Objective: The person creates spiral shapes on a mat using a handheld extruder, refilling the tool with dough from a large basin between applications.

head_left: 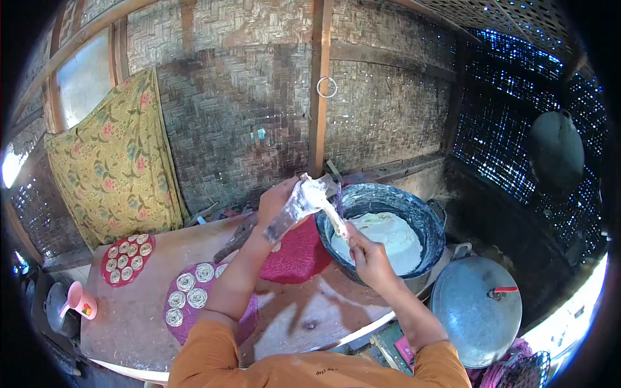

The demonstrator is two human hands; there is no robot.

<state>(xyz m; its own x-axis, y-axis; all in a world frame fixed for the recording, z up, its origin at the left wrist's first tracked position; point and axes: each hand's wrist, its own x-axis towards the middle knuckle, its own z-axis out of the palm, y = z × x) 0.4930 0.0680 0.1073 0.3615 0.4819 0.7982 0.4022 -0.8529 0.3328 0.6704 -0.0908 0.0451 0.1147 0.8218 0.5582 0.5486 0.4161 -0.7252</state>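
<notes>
— Looks like a rustic cooking shed, a home kitchen of sorts.

— Going by what?

— Woven bamboo walls (246,110) on rough wooden posts (318,84), daylight pricking through the lattice (517,116) on the right. Flowered cloth (113,161) hung over one wall.

— And the cooking part?

— Big basin (424,223) of white batter on a worn wooden table (129,317). Round mats (107,262) laid out there, covered with small coiled rounds (186,282). Metal lid (475,317) with a red knob beside the table, dark pan (555,149) hanging at the right, pink jug (81,301) at the left edge.

— Not a shop, then?

— Hard to tell; nothing more than a plain work corner for food.
</notes>
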